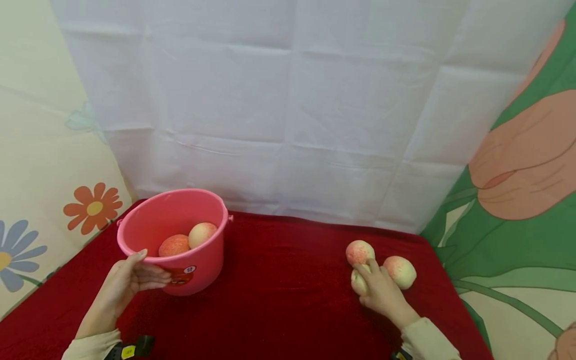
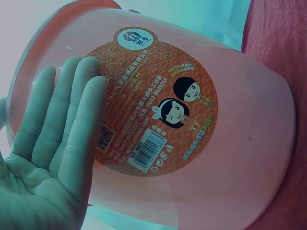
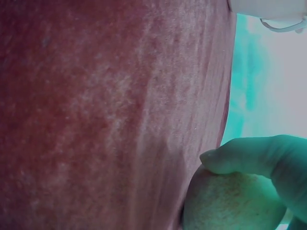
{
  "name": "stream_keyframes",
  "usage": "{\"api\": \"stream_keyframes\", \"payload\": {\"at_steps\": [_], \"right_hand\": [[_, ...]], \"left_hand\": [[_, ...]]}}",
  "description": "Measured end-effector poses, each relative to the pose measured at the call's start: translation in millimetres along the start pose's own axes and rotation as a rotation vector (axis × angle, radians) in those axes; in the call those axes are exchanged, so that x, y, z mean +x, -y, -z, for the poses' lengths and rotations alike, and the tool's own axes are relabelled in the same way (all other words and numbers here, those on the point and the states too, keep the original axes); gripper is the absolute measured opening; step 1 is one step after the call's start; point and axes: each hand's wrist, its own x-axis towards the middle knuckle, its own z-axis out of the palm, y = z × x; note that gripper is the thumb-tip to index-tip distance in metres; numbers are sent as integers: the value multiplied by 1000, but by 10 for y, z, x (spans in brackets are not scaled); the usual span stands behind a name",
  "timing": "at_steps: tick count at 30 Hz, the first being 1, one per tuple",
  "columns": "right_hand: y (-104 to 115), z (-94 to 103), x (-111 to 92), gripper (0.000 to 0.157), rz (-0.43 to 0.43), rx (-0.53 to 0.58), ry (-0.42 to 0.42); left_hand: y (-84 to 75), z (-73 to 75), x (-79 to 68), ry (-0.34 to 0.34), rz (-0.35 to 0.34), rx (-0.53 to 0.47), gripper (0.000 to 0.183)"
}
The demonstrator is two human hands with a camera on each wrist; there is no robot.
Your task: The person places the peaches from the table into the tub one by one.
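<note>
At the left of the head view a pink bucket (image 1: 211,265) stands upright, with a reddish peach (image 1: 174,245) and a paler peach (image 1: 202,235) inside. My left hand (image 1: 128,279) holds its near rim, thumb over the edge and fingers extended along the outer wall. Beside those fingers, the left wrist view shows a round orange label (image 2: 158,105). On the right, my right hand (image 1: 381,290) grips a pale peach (image 1: 359,281), also seen as a peach (image 3: 230,201) under the thumb in the right wrist view. Two pink-and-cream peaches, one behind (image 1: 359,251) and one to the right (image 1: 400,272), lie close by.
A dark red cloth (image 1: 279,280) covers the table. Behind it hangs a white sheet (image 1: 270,110). Flower-patterned hangings stand at the left (image 1: 36,150) and right (image 1: 517,260).
</note>
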Motion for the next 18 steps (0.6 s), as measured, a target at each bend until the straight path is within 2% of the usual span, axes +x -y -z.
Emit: {"api": "stream_keyframes", "payload": {"at_steps": [18], "right_hand": [[18, 122, 65, 67, -33, 45, -4]], "left_hand": [[-6, -7, 3, -21, 22, 20, 51]]}}
